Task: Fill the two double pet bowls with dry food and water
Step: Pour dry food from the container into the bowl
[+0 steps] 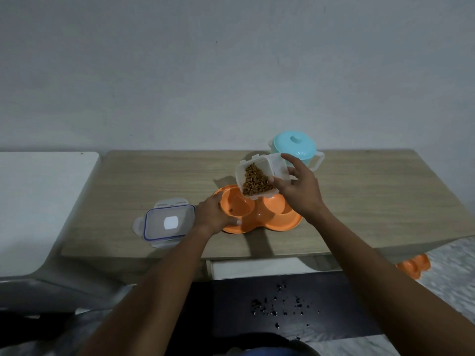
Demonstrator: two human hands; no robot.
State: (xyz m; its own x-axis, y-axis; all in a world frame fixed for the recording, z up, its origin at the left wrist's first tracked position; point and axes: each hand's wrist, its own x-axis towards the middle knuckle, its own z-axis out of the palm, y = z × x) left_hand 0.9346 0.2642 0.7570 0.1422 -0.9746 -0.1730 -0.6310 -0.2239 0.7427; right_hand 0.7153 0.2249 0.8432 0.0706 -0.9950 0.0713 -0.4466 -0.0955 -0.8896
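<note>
Head view: my right hand (298, 191) is gripping the tilted kibble container (259, 176), left hand (216, 214) clasping the orange double bowl (259, 222); overtilting risks spilling

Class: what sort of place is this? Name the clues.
Probably a room at home: a wooden table against a plain wall, with an orange pet bowl and a kibble tub on hand.

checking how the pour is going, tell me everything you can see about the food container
The food container is a clear, boxy plastic tub with lid-latching ridges along its rim. Its lid is off. It is partly filled with brown dry food heaped toward the lowered mouth. The right hand holds it in the air, tipped toward the left hollow of the orange double bowl, just above it. Only the hand touches it.
</note>
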